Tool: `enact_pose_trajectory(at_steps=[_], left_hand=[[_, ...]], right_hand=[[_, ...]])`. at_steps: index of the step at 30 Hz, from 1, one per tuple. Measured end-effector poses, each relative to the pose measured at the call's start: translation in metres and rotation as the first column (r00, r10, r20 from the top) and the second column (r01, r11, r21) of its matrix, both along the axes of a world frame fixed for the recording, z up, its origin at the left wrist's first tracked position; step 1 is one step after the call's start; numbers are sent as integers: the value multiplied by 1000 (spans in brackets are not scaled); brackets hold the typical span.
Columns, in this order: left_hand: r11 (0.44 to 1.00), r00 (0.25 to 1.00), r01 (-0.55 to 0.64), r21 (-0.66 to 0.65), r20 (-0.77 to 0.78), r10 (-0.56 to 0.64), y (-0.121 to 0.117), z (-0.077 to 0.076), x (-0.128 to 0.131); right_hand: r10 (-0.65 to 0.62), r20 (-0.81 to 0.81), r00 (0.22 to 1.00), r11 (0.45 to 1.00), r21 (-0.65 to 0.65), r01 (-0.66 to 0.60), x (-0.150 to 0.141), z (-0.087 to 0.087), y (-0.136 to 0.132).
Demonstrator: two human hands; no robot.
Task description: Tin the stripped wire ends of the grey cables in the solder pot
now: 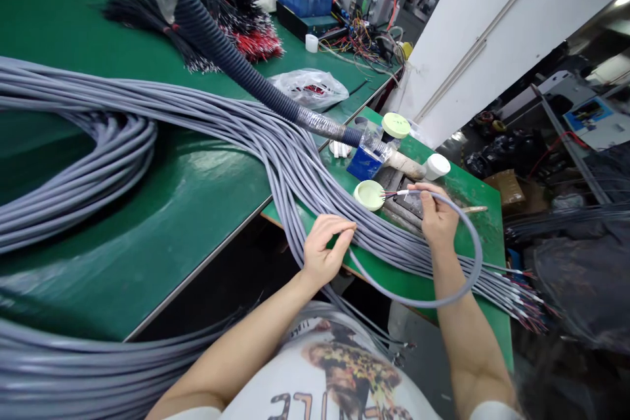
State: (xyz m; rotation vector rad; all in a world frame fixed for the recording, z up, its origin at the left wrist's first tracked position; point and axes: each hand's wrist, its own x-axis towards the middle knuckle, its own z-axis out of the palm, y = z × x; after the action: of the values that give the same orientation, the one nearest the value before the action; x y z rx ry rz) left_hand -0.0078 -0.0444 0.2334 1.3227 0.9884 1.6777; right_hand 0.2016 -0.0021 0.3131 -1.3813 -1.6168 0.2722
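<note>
Right hand: the grip (440, 213) is clamped on a single grey cable (479, 256), thumb and fingers closed close behind its stripped end
Cable end: a white sleeve (403, 192) and thin dark and red wires (388, 195), pointing left at the right rim of a pale green tub (363, 202); whether the tips touch it I cannot tell
Cable loop: bends round to the right of the hand, crosses over the right forearm and curves back toward the left hand
Left hand: the grip (327, 243) has thumb and forefinger together at the tips, just above the grey cable bundle (315, 167); whether anything thin sits between them I cannot tell
Bundle: runs from the large green surface (197, 210) across the smaller green surface (487, 230), its wired ends fanned out at the right
Hose: dark and ribbed (211, 36), slanting down to a blue block (364, 164) behind the tub
Beside the hose tip: a white cup (437, 166), with a pale green lid (396, 125) farther back
Far side: a clear plastic bag (319, 86) and a blue bin (301, 3)
</note>
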Motion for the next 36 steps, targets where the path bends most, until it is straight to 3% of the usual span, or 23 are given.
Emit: enact_pose_trajectory(at_steps=[3, 7, 19, 30, 36], left_hand=[[990, 988, -84, 113, -118, 97, 9, -14, -2], [978, 973, -67, 196, -206, 108, 12, -22, -1], [979, 969, -15, 205, -238, 64, 12, -25, -3], [977, 966, -6, 215, -250, 61, 12, -25, -4], [975, 967, -1, 224, -250, 58, 12, -25, -3]], right_hand=[[26, 23, 999, 999, -21, -25, -1, -7, 15], [87, 106, 990, 996, -45, -83, -2, -13, 23], [188, 344, 920, 982, -57, -179, -6, -18, 32], [178, 415, 892, 984, -76, -161, -7, -20, 39], [184, 427, 885, 983, -83, -165, -14, -12, 39]])
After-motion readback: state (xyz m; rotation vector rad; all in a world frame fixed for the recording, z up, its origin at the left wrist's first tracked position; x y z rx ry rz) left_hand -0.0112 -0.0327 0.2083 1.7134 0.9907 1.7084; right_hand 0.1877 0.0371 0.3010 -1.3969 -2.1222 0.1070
